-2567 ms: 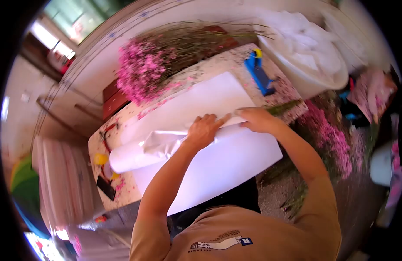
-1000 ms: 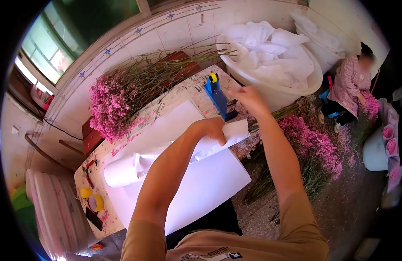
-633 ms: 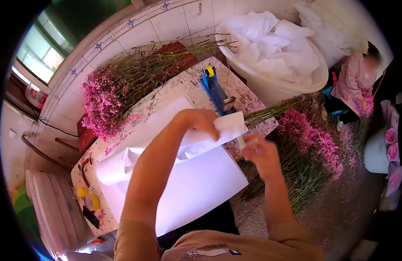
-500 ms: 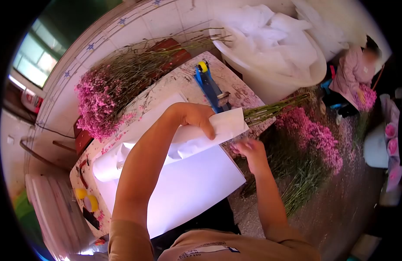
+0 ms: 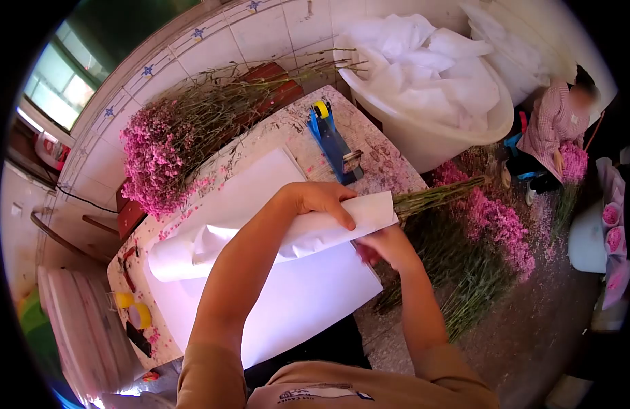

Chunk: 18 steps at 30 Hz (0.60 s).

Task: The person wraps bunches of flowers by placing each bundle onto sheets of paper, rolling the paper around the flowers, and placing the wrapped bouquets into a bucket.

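Ahead of you, a bunch of pink flowers [image 5: 154, 160] lies over a reddish board [image 5: 282, 85], its stem ends toward a white tub [image 5: 434, 136] heaped with white sheeting [image 5: 424, 61]. Far to your right, you have 1 seated person [image 5: 550, 123] in a checked top, and near them a pale bucket [image 5: 588, 240] beside wrapped pink blooms [image 5: 613, 240]. To your left sit 2 yellow rolls [image 5: 124, 300], a black flat object [image 5: 138, 339] and a red tool [image 5: 130, 271].

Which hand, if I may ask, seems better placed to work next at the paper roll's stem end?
Probably the right hand: it sits on the near side of that end of the paper roll, close to the stems, while the left hand clasps the roll from above.
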Tool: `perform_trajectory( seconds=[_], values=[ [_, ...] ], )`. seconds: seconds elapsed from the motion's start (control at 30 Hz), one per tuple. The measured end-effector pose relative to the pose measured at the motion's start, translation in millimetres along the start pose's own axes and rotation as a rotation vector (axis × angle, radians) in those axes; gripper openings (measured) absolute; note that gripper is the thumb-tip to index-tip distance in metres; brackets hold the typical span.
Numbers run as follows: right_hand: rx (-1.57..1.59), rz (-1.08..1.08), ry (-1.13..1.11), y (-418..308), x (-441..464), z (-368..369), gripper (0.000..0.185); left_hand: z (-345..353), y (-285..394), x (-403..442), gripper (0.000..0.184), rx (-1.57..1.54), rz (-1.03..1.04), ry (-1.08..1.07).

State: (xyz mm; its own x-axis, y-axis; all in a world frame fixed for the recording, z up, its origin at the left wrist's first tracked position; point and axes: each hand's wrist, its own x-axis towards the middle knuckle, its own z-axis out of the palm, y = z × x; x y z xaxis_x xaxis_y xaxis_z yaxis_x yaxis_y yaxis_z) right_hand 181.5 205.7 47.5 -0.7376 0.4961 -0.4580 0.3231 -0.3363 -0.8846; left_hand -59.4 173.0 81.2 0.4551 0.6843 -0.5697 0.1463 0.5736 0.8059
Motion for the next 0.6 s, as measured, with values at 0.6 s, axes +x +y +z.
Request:
perform_trajectory(
  seconds=[0.6],
  values=[
    [-1.075, -0.252, 0.358, -64, 112, -25, 0.031, 13, -31, 32, 0.06, 0.663, 0.068, 0.609]
  ],
)
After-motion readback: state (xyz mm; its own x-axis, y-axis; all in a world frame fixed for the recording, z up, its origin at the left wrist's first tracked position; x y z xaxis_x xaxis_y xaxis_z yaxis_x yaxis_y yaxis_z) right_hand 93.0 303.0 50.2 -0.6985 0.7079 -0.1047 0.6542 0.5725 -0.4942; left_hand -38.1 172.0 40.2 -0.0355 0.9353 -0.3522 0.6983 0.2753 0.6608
